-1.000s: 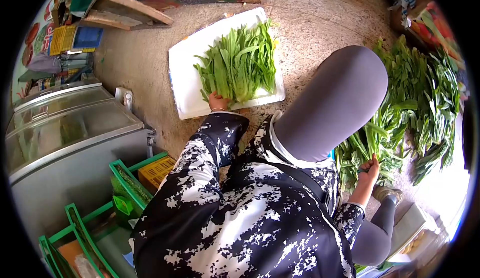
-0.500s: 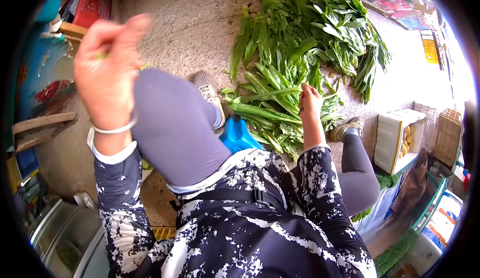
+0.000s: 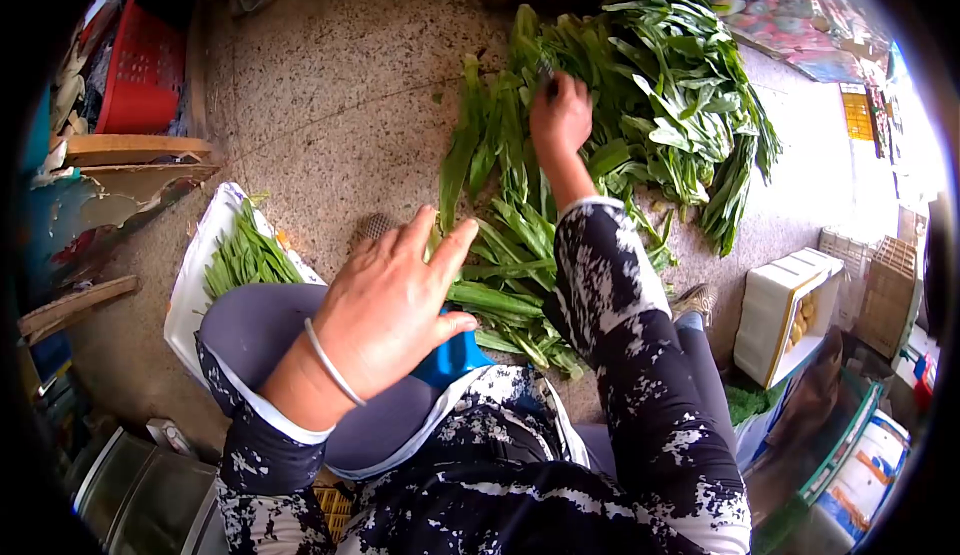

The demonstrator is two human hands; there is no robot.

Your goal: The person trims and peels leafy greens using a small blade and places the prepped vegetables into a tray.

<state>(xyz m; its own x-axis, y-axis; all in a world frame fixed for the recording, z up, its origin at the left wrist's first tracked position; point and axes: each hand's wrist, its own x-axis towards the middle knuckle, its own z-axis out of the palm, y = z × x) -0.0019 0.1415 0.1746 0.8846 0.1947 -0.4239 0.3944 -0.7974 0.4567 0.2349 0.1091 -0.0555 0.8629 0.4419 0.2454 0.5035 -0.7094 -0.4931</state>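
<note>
My left hand (image 3: 385,305) is over my bent knee, palm down, fingers spread and holding nothing. Farther forward, my right hand (image 3: 562,117) is closed at the pile of long leafy greens (image 3: 490,140). A small dark thing (image 3: 546,75) shows at its fingertips, too little visible to name. Loose leaves and stalks (image 3: 515,295) lie on the floor between my feet, partly behind my right sleeve. Beside my left knee, a white tray (image 3: 185,295) holds a bundle of trimmed green leaves (image 3: 245,255).
A blue plastic object (image 3: 450,363) sits between my legs. At right stands a white foam box (image 3: 765,320) with round yellowish produce, near a crate (image 3: 887,295). A red basket (image 3: 145,70) and wooden boards (image 3: 135,147) are at left. Printed cardboard (image 3: 800,15) lies at the back.
My left hand has come down and rightward from its raised place, fingers now spread. My right hand has left the long leaf it held and moved forward and left. The white tray has come into view.
</note>
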